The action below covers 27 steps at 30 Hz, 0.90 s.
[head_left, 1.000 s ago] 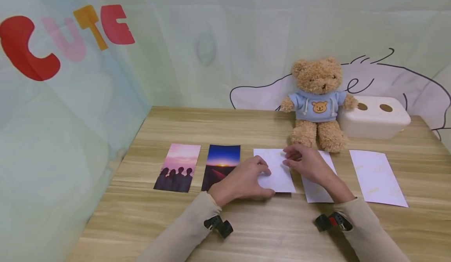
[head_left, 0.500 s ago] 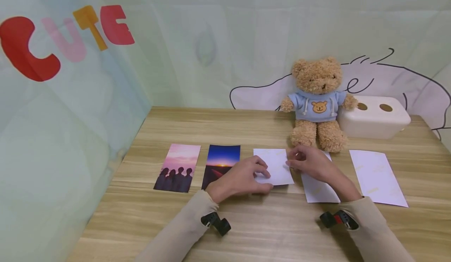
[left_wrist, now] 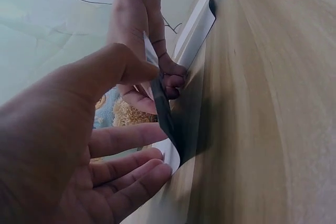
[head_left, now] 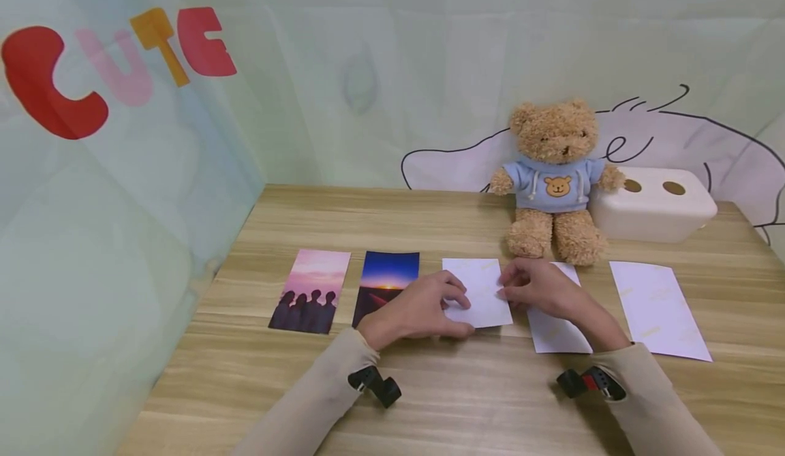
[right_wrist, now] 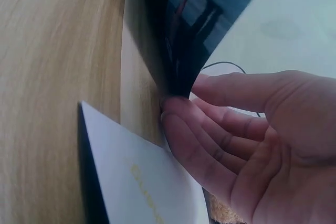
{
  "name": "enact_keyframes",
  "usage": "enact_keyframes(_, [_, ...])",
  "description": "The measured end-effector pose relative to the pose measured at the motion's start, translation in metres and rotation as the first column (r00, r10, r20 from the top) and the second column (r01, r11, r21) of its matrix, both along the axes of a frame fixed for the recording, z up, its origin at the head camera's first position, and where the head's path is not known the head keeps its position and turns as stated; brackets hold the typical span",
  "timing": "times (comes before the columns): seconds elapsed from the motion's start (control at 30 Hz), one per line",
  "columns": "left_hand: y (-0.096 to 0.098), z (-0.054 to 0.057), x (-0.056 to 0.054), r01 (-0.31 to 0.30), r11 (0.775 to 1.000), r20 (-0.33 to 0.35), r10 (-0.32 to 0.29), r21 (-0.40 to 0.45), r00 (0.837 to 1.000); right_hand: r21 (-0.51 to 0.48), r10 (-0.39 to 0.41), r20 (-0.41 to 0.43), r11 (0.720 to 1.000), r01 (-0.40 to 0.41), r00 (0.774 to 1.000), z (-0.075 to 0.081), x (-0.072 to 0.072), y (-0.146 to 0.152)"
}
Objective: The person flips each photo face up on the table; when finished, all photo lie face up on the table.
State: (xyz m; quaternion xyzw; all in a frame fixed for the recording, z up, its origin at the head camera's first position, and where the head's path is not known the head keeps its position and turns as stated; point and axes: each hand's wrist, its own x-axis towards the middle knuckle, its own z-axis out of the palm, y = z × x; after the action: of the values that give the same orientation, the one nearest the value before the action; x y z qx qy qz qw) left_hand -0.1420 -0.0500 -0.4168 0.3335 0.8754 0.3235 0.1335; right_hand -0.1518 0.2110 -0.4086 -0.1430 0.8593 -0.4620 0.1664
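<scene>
A photo print lies white back up between the hands, its dark, glossy printed face turned toward the table. In the left wrist view, its near edge is raised and one end curls. The left hand holds its left part, thumb at the near edge and fingers bent toward the white back. At the right edge, the right hand pinches the print between thumb and fingertips, as the right wrist view shows. Another white-backed print lies partly beneath the right hand. To the left is a sunset photo, partly covered by the left hand.
A pink-sky photo lies far left, and a white-backed print far right. Behind the row sit a teddy bear in a blue hoodie and a white box with round holes. Fabric walls border the wooden table.
The right hand has slid slightly right and down to the print's right edge, fingers now closer together. The print's near edge has come up off the table. The left hand has barely moved.
</scene>
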Motion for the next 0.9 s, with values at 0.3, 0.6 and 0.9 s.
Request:
enact_keyframes(0.3, [0.006,-0.001,0.005,0.019,0.992,-0.113,-0.033,-0.126,0.993,0.007,0.012,-0.037,1.000,-0.012,0.999,0.001,0.000,0.000])
enact_keyframes(0.6, [0.006,-0.003,0.007,-0.050,0.999,-0.127,0.051,0.011,0.991,-0.034,0.034,-0.126,0.999,-0.039,0.991,0.005,0.000,0.001])
enact_keyframes(0.9, [0.006,0.000,0.006,-0.107,0.986,-0.076,0.118,0.131,0.990,-0.090,0.012,-0.222,0.995,-0.032,0.975,0.012,0.002,-0.002])
